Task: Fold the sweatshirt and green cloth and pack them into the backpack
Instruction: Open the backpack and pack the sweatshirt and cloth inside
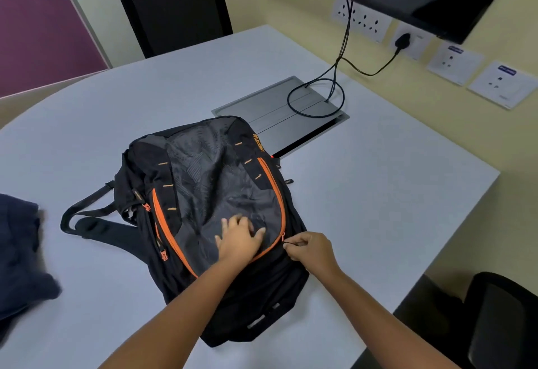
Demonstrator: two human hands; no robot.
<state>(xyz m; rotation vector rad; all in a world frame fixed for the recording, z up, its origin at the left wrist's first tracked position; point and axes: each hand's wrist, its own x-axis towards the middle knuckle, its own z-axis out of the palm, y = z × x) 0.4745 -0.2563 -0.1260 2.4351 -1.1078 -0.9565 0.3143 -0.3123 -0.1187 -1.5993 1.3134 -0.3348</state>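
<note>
A black and grey backpack [203,188] with orange zips lies flat on the white table [378,199]. My left hand [238,237] rests flat on its grey front panel, fingers spread. My right hand [311,249] pinches a zip pull at the pack's right side, beside the orange zip line. A dark navy sweatshirt [20,252] lies bunched at the table's left edge, partly cut off by the frame. No green cloth is in view.
A grey cable hatch [262,109] with looped black cables sits behind the backpack. Black chairs stand at the far side [168,4] and near right [500,319]. A wall with sockets and a screen runs along the right.
</note>
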